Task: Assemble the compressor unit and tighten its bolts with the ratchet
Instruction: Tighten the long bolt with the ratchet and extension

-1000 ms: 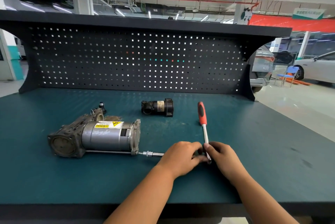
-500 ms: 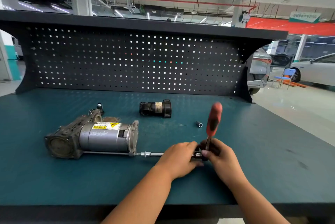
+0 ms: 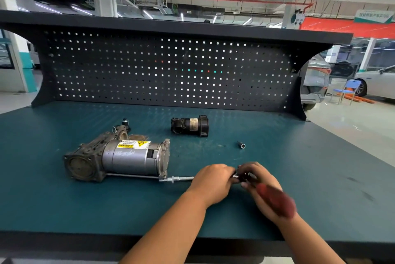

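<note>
The grey compressor unit lies on its side on the green bench, yellow warning label up. A long bolt runs along its near side, and a socket extension sticks out to the right of it. My left hand is closed around the extension's right end. My right hand grips the ratchet's head, and its red handle points toward me, blurred by motion. The ratchet head is mostly hidden between my hands.
A black cylindrical part lies behind the compressor. A small loose socket sits to the right, and a small black cap at the back left. A black pegboard closes off the far side of the bench.
The ratchet's red handle swung from pointing away from me, up over the top, and down toward me. My left hand stayed on the extension. The loose socket came into sight.
</note>
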Action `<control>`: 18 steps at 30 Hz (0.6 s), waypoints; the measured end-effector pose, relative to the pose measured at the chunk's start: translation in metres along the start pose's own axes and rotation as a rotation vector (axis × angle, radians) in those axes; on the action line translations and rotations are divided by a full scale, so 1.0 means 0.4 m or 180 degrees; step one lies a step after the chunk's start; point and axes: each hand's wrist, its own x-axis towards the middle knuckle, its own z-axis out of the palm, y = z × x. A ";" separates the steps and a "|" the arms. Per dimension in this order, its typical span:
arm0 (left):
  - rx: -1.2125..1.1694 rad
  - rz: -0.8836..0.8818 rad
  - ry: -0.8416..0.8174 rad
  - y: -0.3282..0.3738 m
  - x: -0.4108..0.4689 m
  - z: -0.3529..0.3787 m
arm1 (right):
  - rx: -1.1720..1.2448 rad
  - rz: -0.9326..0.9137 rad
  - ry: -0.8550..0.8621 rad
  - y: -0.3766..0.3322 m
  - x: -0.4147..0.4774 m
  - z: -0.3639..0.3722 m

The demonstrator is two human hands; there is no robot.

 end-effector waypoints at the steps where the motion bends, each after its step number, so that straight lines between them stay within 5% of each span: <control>1: -0.0048 0.0007 0.0036 -0.002 0.000 0.001 | -0.0099 -0.0089 -0.0009 -0.004 0.000 0.002; 7: -0.0029 0.0140 -0.0034 0.019 0.004 0.014 | 0.0561 0.0181 0.0451 0.010 0.003 -0.002; 18: 0.0097 0.0242 -0.0065 0.021 0.003 0.010 | 0.0488 0.0433 0.0516 0.014 0.011 -0.001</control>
